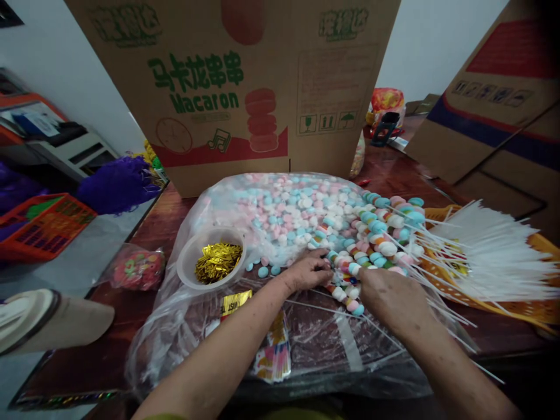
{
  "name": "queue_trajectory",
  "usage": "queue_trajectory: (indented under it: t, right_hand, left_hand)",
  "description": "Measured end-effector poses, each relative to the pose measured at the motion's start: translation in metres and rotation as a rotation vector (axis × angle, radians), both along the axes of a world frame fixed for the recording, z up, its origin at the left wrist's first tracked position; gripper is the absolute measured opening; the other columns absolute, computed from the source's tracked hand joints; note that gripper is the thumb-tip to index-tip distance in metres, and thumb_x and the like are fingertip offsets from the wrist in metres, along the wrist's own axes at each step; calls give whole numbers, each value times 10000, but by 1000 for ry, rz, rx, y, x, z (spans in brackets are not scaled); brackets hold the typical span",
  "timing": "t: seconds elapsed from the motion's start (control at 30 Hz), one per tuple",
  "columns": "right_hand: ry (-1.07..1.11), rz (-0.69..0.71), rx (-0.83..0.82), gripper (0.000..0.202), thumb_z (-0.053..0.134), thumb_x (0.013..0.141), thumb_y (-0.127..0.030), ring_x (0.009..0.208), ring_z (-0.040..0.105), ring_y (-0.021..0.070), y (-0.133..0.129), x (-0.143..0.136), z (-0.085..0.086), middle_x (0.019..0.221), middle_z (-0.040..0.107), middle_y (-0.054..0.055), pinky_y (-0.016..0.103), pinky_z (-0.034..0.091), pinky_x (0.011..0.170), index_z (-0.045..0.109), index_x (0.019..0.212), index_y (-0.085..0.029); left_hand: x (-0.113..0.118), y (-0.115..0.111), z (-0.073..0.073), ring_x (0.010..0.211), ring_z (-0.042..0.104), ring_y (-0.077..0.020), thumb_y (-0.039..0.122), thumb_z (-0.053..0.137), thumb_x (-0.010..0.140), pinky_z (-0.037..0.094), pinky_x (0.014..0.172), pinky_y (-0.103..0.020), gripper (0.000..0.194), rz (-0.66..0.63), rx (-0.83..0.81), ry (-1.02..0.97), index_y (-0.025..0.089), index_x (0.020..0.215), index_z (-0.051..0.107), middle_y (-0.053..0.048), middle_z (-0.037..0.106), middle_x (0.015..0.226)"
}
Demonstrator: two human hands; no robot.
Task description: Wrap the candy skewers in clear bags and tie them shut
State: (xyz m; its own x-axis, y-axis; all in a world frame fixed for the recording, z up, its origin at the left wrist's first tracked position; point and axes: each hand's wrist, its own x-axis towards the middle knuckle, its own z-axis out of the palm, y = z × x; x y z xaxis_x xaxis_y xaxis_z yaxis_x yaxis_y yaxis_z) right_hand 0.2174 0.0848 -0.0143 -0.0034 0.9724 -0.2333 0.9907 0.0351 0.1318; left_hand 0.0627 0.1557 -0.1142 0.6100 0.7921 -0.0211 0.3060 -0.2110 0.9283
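My left hand (308,271) rests at the front edge of the candy heap, its fingers bent against threaded candies. My right hand (389,294) is just to the right, its fingertips closed at the same skewers; what it grips is too small to make out. Pink, white and blue skewered candies (378,224) lie stacked above my hands, their white sticks pointing right. Behind them, loose candies (289,204) fill a clear plastic bag (196,216). On the left, a white bowl (186,265) holds gold twist ties (219,261). Printed wrappers (273,361) lie below my left forearm.
A large Macaron carton (262,76) stands behind the bag. An orange basket (538,312) of white sticks (503,256) is at right, near another carton (494,105). At left are a cup (79,321), a bag of ring candies (137,268) and an orange crate (56,230).
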Motion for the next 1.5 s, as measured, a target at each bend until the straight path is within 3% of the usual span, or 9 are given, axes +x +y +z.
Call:
queue_trajectory:
  t: [0.13,0.23,0.37,0.57,0.77,0.93,1.1,1.33,1.5]
  right_hand:
    - [94,-41,57,209,445,817,-212,732,649,231,-8,-10,-26,787,683,125,271,391,579,633,895,-164]
    - [144,-52,84,214,429,835,-242,694,649,206,-16,-7,-39,766,690,101,251,390,554,627,875,-170]
    - [255,-27,158,293,337,885,-198,752,651,156,-39,19,-51,849,704,56,228,439,630,628,905,-190]
    - [746,116,546,307,404,859,-276,774,673,172,-74,50,-64,888,713,65,245,520,692,660,958,-139]
    - [797,255,676,260,472,804,-242,799,679,197,-96,64,-41,908,712,65,280,535,755,679,940,-161]
    - [721,391,726,230,487,803,-235,787,680,182,-105,78,-21,909,712,65,269,538,746,671,930,-184]
    - [650,489,699,236,460,842,-219,773,676,162,-109,76,-18,893,713,52,237,534,706,655,971,-191]
    - [558,671,738,256,433,838,-112,730,668,154,-118,70,-5,849,709,78,232,518,649,643,972,-173]
    - [595,733,528,317,380,834,-92,629,633,106,-117,74,7,767,694,32,199,477,586,634,974,-220]
  left_hand:
    - [2,0,0,1296,320,-259,223,623,710,228,1067,-338,97,35,-31,-29,140,715,673,-96,492,1313]
    - [1,-5,8,1272,359,-270,302,613,726,304,1022,-341,197,43,-57,-81,125,650,652,-116,605,1153]
    - [-16,-21,33,1223,431,-261,385,612,736,382,947,-326,272,57,-62,-178,120,685,644,-138,580,1185]
    - [-67,-56,79,1149,500,-245,389,627,744,395,922,-329,267,93,24,-198,126,733,668,-148,580,1168]
    - [-85,-90,96,897,609,-188,350,564,811,451,822,-305,241,185,319,-57,144,806,688,-97,670,944]
    - [-93,-111,108,909,601,-179,295,526,844,423,851,-320,193,199,543,20,168,811,668,-82,677,945]
    - [-95,-125,115,933,593,-179,226,507,854,394,888,-352,143,163,707,44,176,835,639,-81,679,964]
    - [-96,-131,114,947,601,-181,203,522,840,392,881,-360,140,133,782,75,196,890,653,-82,684,987]
    - [-95,-130,114,917,608,-187,249,501,856,402,853,-359,180,69,709,76,191,916,660,-87,694,957]
